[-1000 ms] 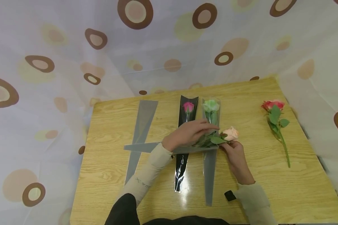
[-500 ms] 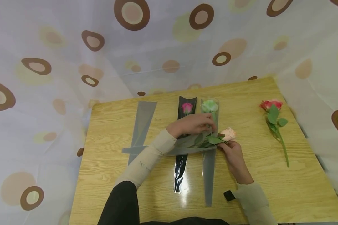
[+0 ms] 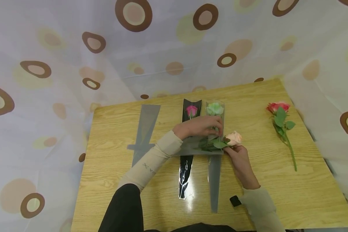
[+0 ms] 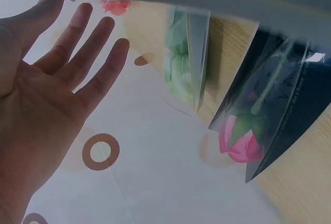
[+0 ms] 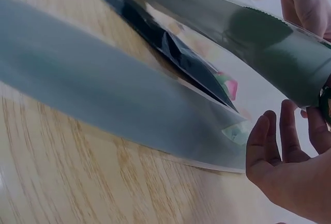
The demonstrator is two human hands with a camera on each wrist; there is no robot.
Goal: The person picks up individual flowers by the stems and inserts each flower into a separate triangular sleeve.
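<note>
The peach rose (image 3: 234,138) has a grey wrapper (image 3: 191,149), the magenta rose (image 3: 191,111) a black sleeve (image 3: 185,174); the mint rose (image 3: 215,109) is paler than the pinkish-red rose (image 3: 279,112). Brown rings pattern the whitish cloth (image 3: 150,48), woodgrain the yellowish tabletop (image 3: 104,180).

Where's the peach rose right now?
In the head view, the peach rose is right of centre, at the mouth of the held sleeve, just above the right hand and lower right of the green rose.

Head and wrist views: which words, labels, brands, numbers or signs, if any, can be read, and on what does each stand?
"X": apparent sign on the left sleeve; letters beside it too blurred to read.
Black wrapper: fine print along one side, too small to read.
</note>
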